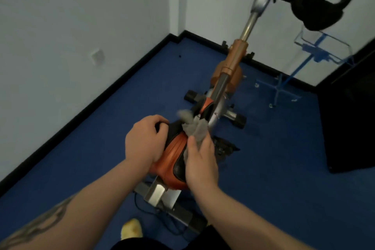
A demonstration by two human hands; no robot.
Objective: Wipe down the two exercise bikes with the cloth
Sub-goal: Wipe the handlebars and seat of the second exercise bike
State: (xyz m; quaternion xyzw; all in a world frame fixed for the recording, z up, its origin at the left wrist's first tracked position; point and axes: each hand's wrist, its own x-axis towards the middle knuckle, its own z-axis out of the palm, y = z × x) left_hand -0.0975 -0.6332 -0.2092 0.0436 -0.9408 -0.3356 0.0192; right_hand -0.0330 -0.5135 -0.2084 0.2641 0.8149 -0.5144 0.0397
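While my left hand (144,141) gripped the saddle (174,160) nose, my right hand (200,160) pinched the cloth (194,128) against the saddle's right side; soft and light, it seemed best held bunched.

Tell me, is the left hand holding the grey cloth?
No, the right hand holds the grey cloth against the saddle, while the left hand grips the saddle's other side.
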